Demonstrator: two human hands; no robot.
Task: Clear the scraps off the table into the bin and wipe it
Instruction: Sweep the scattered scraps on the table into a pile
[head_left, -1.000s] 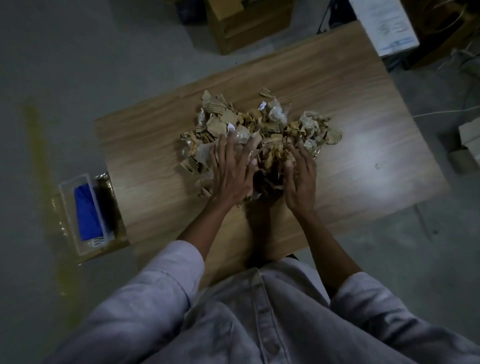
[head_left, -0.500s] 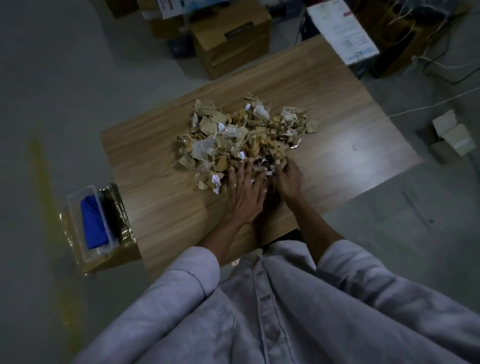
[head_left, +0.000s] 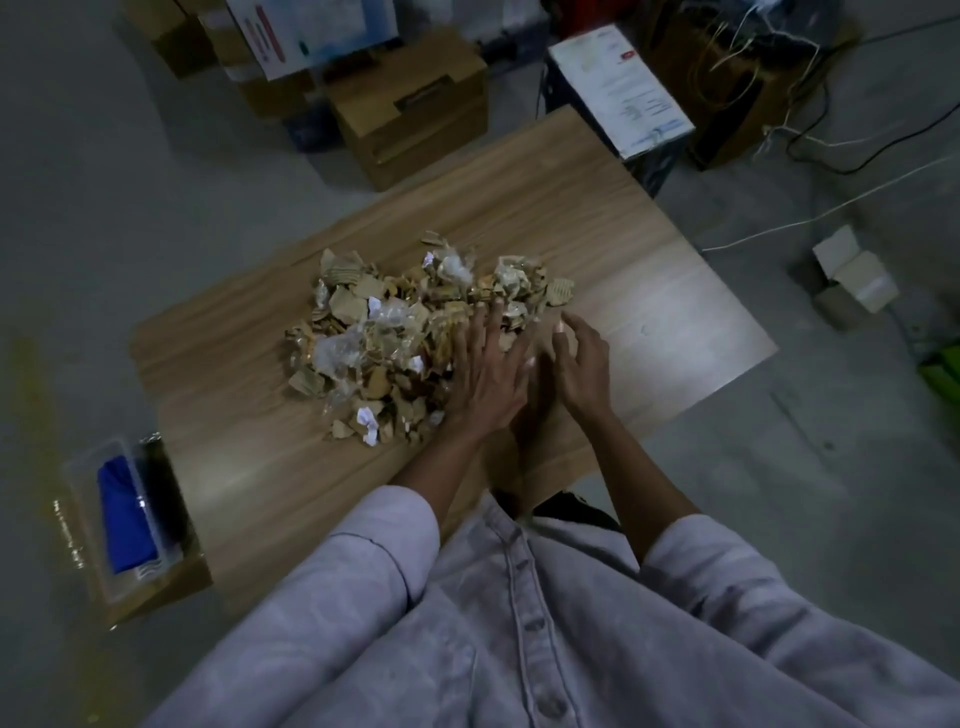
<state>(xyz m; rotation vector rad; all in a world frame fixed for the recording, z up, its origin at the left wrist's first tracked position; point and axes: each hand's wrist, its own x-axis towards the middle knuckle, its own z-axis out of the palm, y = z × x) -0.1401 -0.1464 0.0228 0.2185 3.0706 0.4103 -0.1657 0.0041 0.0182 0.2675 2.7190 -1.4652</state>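
Note:
A heap of scraps (head_left: 400, 332), torn cardboard, crumpled clear plastic and bits of white paper, lies in the middle of the wooden table (head_left: 649, 291). My left hand (head_left: 485, 374) lies flat on the pile's right side, fingers spread and holding nothing. My right hand (head_left: 582, 364) hovers just right of it at the pile's edge, fingers loosely curved and apart, empty. A clear plastic bin (head_left: 124, 514) with blue cloth inside sits on a low cardboard box on the floor at the table's left near corner.
Cardboard boxes (head_left: 415, 114) stand on the floor beyond the table's far edge. A dark box with a white printed sheet (head_left: 618, 88) sits at the far right corner. Cables (head_left: 810, 130) and small boxes (head_left: 852, 275) lie on the floor to the right.
Both hands drew back from the pile toward me, then moved forward and right again. The right hand lifted off the scraps. The view tilted up, showing more of the floor beyond.

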